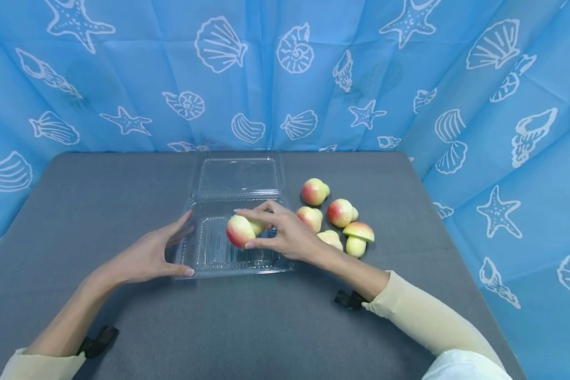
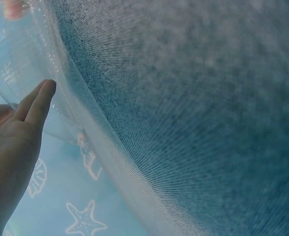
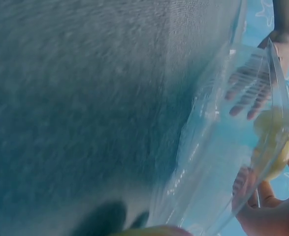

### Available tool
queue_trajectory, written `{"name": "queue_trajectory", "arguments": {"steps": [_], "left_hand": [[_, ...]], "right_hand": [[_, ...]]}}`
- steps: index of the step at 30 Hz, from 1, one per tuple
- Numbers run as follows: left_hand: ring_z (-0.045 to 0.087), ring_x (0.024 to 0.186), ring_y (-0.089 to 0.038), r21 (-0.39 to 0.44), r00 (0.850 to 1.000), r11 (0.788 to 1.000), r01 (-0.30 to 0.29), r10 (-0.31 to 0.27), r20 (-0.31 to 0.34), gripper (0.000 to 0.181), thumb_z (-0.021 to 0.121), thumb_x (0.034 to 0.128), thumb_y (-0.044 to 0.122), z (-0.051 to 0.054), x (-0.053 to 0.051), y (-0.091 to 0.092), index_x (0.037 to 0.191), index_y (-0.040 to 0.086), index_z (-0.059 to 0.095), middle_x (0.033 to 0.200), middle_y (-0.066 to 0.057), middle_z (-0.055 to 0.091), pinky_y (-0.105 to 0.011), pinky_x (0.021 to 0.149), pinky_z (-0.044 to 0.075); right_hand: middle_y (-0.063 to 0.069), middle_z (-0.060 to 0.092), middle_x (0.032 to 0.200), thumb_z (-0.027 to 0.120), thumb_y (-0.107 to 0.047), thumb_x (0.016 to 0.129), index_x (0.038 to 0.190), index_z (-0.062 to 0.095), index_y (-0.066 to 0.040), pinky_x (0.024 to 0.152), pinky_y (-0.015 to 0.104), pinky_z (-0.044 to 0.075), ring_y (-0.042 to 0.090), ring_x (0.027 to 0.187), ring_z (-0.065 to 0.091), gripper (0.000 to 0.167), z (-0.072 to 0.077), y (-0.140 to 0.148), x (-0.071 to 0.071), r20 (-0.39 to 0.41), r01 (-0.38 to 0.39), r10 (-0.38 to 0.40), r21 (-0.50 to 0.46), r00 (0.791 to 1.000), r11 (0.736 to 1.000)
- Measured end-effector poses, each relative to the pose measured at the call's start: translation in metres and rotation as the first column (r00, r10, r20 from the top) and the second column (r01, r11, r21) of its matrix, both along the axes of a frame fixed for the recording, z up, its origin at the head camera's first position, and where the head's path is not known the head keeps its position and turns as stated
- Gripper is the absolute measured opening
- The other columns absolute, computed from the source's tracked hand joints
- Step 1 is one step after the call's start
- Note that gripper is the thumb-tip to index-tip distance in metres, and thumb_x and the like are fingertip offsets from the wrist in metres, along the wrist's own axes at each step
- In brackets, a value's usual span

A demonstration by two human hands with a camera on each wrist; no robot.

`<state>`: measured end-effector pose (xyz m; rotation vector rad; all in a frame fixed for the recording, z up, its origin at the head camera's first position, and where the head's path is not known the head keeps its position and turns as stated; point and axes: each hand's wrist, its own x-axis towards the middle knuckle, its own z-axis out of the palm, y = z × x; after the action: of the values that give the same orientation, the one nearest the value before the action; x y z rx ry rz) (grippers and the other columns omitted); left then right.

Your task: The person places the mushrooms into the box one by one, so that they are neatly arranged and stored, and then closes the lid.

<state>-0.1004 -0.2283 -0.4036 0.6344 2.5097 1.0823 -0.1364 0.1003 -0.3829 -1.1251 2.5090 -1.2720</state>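
I have the mushroom model [image 1: 240,231] in my right hand [image 1: 285,229], thumb on its near side and fingers on the far side, over the clear plastic clamshell container [image 1: 235,272] with its lid [image 1: 239,177] laid back on the far side. My left hand [image 1: 154,253] is open beside the container's left wall, thumb near and fingers far; the left wrist picture is too murky for me to say whether it presses the plastic. I'd judge the mushroom light and firm, perhaps foam or plastic, its smooth round cap likely to roll or slip if pinched off-centre, so I'd take it across the stem just under the cap. The container looks thin, flexy and easily shifted, best steadied low by its walls. The held mushroom lies tilted, cap to the left and stem to the right, the cap blushing from pale yellow to rosy red, the stem pale yellow. Five similar mushroom models [image 1: 340,212] sit on the gray cloth [image 1: 266,327] right of the container.
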Motion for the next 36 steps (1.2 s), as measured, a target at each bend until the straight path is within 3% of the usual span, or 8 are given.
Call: {"name": "queue_trajectory", "arguments": {"steps": [12, 18, 26, 32, 36], "left_hand": [[0.041, 0.136, -0.043, -0.027, 1.000, 1.000, -0.005, 0.005, 0.015, 0.125, 0.086, 0.0750, 0.045, 0.000, 0.000, 0.001, 0.160, 0.009, 0.002, 0.156, -0.025, 0.032, -0.058, 0.107, 0.036], [0.042, 0.136, -0.042, -0.039, 1.000, 0.999, -0.005, 0.006, 0.006, 0.125, 0.085, 0.0753, 0.045, 0.001, 0.000, 0.002, 0.160, 0.008, 0.002, 0.156, -0.024, 0.031, -0.058, 0.108, 0.035], [0.040, 0.136, -0.044, -0.047, 1.000, 0.999, -0.010, 0.011, 0.004, 0.125, 0.085, 0.0754, 0.045, -0.002, 0.000, 0.002, 0.160, 0.007, 0.002, 0.157, -0.026, 0.027, -0.058, 0.106, 0.037], [0.040, 0.136, -0.045, -0.045, 1.000, 0.999, -0.010, 0.010, 0.005, 0.124, 0.085, 0.0755, 0.048, -0.002, 0.000, 0.002, 0.160, 0.007, 0.003, 0.158, -0.026, 0.026, -0.059, 0.105, 0.038], [0.039, 0.136, -0.047, -0.055, 1.000, 0.998, -0.011, 0.011, 0.006, 0.125, 0.083, 0.0757, 0.050, -0.001, 0.000, 0.002, 0.160, 0.008, 0.002, 0.158, -0.027, 0.026, -0.061, 0.105, 0.038]], "right_hand": [[-0.007, 0.058, 0.119, 0.076, -0.038, 0.087, 0.145, 0.053, -0.033, 0.081, 0.032, 0.054, 0.007, 0.095, 0.055, 0.062, -0.004, -0.020, 0.004, 0.028, -0.012, 0.010, 0.089, 1.000, 0.996], [-0.003, 0.058, 0.121, 0.075, -0.038, 0.088, 0.146, 0.052, -0.032, 0.077, 0.023, 0.051, 0.011, 0.093, 0.059, 0.062, -0.005, -0.029, 0.006, 0.040, -0.013, 0.007, 0.145, 0.999, 0.989], [-0.001, 0.060, 0.113, 0.080, -0.039, 0.083, 0.141, 0.059, -0.029, 0.069, 0.023, 0.048, 0.017, 0.087, 0.058, 0.062, -0.005, -0.041, 0.005, 0.061, 0.004, -0.013, 0.149, 0.998, 0.989], [-0.001, 0.060, 0.109, 0.080, -0.039, 0.084, 0.141, 0.058, -0.028, 0.065, 0.022, 0.045, 0.013, 0.087, 0.053, 0.063, -0.009, -0.049, 0.005, 0.109, -0.006, -0.013, 0.171, 0.994, 0.985], [-0.002, 0.063, 0.110, 0.080, -0.039, 0.083, 0.141, 0.059, -0.027, 0.065, 0.022, 0.043, 0.011, 0.088, 0.052, 0.063, -0.012, -0.056, 0.006, 0.092, -0.004, -0.015, 0.206, 0.996, 0.979]]}}
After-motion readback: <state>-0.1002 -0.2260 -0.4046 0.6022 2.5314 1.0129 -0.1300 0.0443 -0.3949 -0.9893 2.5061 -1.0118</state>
